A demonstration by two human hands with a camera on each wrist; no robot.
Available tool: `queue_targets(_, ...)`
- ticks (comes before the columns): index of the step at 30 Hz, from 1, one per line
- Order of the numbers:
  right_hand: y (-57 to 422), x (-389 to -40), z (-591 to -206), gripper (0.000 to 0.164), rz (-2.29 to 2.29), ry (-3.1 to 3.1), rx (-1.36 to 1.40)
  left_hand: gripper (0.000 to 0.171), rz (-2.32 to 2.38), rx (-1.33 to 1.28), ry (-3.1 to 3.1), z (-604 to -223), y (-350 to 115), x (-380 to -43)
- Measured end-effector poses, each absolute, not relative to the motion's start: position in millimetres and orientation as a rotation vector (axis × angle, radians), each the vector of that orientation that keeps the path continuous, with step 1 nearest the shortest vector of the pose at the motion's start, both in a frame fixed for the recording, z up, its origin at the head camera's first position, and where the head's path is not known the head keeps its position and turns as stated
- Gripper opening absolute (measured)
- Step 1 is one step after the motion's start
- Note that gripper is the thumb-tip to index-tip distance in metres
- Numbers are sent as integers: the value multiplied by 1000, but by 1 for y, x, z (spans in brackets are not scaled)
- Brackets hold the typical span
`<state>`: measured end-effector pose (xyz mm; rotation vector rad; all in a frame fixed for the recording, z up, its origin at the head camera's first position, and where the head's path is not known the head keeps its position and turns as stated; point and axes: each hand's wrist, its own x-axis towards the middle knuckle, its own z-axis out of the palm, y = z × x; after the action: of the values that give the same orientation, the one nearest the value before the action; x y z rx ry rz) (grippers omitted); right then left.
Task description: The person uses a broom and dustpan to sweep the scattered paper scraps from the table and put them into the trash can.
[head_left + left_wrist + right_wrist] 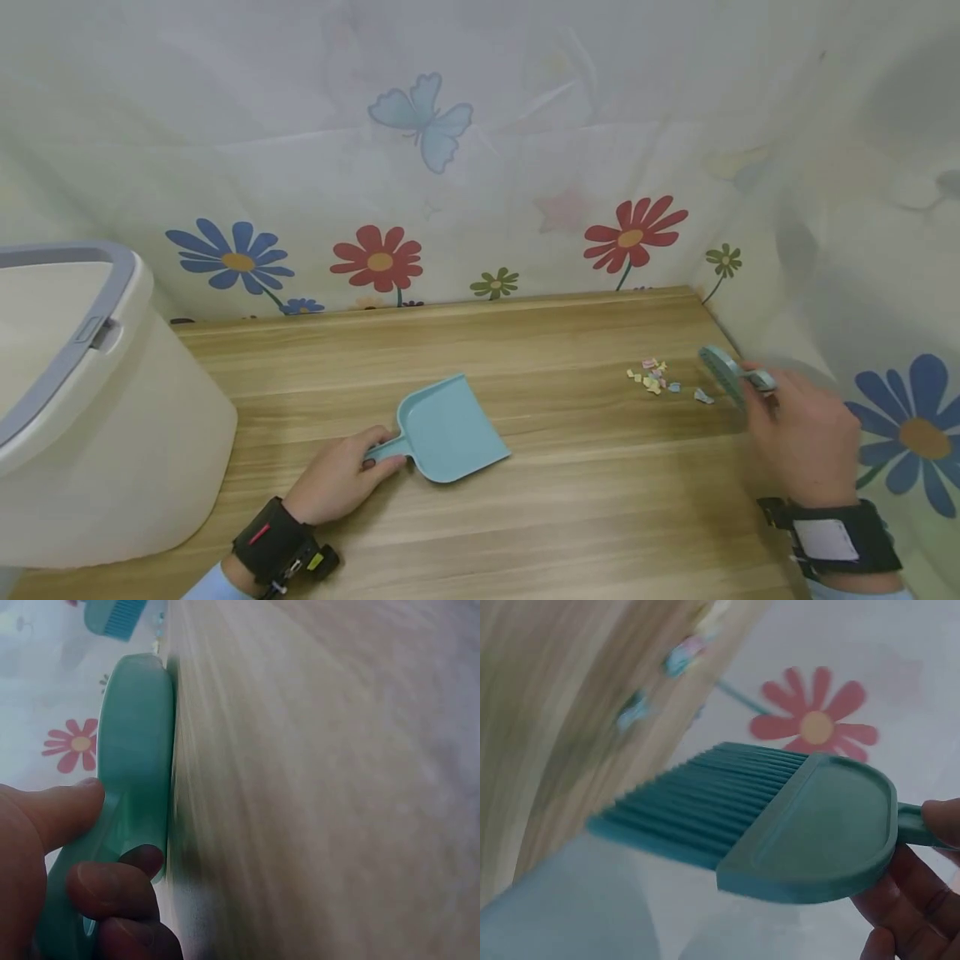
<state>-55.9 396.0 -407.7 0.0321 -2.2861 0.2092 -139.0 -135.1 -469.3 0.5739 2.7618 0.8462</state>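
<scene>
My left hand (341, 477) grips the handle of a light blue dustpan (450, 429), which lies on the wooden tabletop with its wide edge turned right. In the left wrist view, the thumb and curled fingers wrap the dustpan's (135, 735) handle. At the right, my right hand (806, 433) holds a small matching hand brush (722, 371) by its handle, above the table. The right wrist view shows the brush's (810, 825) bristles pointing left, apart from the tabletop. Just left of the brush lies a small heap of coloured paper scraps (652, 379), with a few bits lying loose.
A big white bin (172, 450) with a grey rim stands at the left. Behind the wooden table (570, 517) hangs a white sheet (525, 167) printed with flowers and a butterfly; it also runs along the right side, close to my right hand.
</scene>
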Motion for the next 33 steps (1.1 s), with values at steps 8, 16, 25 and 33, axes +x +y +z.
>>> queue_targets(8,388,-61,-440,31,-79,-2376,151,33,823,537,2760,-474,-135,-139)
queue_targets(16,332,-63,-453,32,-128,-2428,422,37,844,553,2763,-471,-135,-139)
queue_targets(25,259,-76,-449,24,-43,-2448,621,40,829,546,2764,-471,-137,-141)
queue_targets(33,203,-83,-442,25,69,-2419,770,41,826,565,2775,-469,-136,-139)
